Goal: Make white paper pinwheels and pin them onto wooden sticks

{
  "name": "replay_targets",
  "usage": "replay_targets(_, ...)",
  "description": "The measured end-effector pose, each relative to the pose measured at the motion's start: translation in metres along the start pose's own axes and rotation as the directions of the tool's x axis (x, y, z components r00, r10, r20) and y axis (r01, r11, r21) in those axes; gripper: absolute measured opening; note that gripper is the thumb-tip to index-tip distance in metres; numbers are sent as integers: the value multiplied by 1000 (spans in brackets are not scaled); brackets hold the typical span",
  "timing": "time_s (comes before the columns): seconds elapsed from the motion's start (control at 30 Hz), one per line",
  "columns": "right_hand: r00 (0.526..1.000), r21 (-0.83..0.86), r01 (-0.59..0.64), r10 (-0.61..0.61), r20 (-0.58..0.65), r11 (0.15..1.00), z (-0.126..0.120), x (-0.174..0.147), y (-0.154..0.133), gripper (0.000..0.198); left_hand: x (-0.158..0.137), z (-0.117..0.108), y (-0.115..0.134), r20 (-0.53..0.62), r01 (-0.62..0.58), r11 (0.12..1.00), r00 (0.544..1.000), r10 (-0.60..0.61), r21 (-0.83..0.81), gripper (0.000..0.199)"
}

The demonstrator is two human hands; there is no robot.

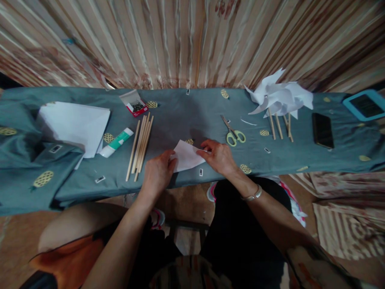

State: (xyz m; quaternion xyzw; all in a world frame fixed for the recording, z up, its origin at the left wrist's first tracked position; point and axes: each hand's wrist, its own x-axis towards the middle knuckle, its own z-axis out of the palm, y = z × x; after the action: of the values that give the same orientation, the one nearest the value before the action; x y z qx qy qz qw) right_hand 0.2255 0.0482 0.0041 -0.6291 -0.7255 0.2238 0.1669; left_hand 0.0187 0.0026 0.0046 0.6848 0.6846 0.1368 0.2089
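A small sheet of white paper (187,156) is held between my two hands, just above the front part of the cloth-covered table. My left hand (159,170) pinches its left edge between thumb and fingers. At the opposite edge my right hand (219,156) grips the paper the same way; a bangle circles that wrist. Scissors with green handles (232,130) lie a little beyond my right hand, blades partly apart. Left of my left hand rests a bundle of thin wooden sticks (140,144).
White paper pinwheels (278,96) on sticks lie at the right, near a black phone (323,130) and a blue-framed tablet (365,105). Leftward are a red box of small dark pins (136,106), a green-and-white tube (116,142) and stacked white paper (78,124). A curtain (180,44) hangs behind.
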Motion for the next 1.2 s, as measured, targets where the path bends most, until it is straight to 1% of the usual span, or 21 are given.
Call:
replay_targets(0.13, 1000, -36, 6, -5, 16, 999, -1, 0, -1, 19, 1, -2, 3, 24, 7, 1000, 1000, -7, 30, 33)
replay_targets(0.27, 999, -97, 40, -38, 21, 995, -1, -2, -2, 20, 1, -8, 7, 53, -6, 997, 999, 1, 82, 32)
replay_targets(0.4, 994, -182, 109, -108, 18, 977, -1, -5, -2, 23, 2, -11, 6, 36, -52, 987, 998, 47, 155, 29)
replay_targets(0.47, 987, -229, 156, -160, 2, 961, -1, -6, -1, 23, 2, -10, 4, -3, -101, 978, 995, 103, 182, 27)
replay_targets(0.5, 983, -252, 179, -186, -4, 951, 0, -7, -1, 24, 3, -9, 3, -33, -144, 971, 988, 153, 192, 27)
replay_targets(0.57, 972, -298, 221, -235, -11, 929, 1, -9, -1, 25, 6, -6, 1, -79, -265, 940, 955, 287, 217, 26)
replay_targets(0.6, 967, -321, 237, -255, -14, 917, 1, -9, -1, 26, 8, -5, 1, -79, -333, 913, 930, 359, 233, 26)
replay_targets(0.67, 955, -361, 267, -295, -24, 894, 3, -10, 0, 29, 12, -4, 1, -20, -474, 842, 869, 495, 256, 28)
replay_targets(0.73, 943, -379, 293, -330, -35, 878, 4, -10, 0, 31, 16, -4, 2, 74, -603, 761, 792, 605, 240, 29)
replay_targets(0.77, 938, -380, 304, -345, -42, 873, 5, -9, 1, 31, 18, -4, 1, 111, -647, 729, 760, 641, 223, 30)
replay_targets(0.8, 933, -379, 314, -357, -48, 870, 5, -9, 1, 30, 20, -4, 1, 137, -675, 708, 737, 662, 206, 30)
replay_targets(0.87, 921, -376, 338, -386, -57, 863, 5, -9, 1, 25, 21, -5, -1, 162, -692, 697, 722, 673, 190, 30)
replay_targets(0.93, 894, -365, 396, -444, -54, 843, 6, -12, 1, 21, 21, -4, -3, 167, -687, 701, 727, 666, 193, 30)
replay_targets(0.97, 870, -350, 448, -491, -40, 823, 6, -15, 1, 22, 20, -4, -3, 166, -686, 701, 728, 665, 196, 30)
replay_targets(1.07, 767, -255, 627, -640, 37, 736, 8, -29, 0, 27, 17, -4, -2, 167, -692, 690, 722, 672, 211, 28)
replay_targets(1.13, 710, -204, 699, -698, 89, 685, 10, -40, -1, 28, 15, -5, 1, 181, -693, 683, 721, 669, 232, 26)
replay_targets(1.2, 687, -198, 724, -716, 120, 661, 11, -49, -1, 28, 14, -5, 4, 192, -689, 679, 723, 663, 252, 25)
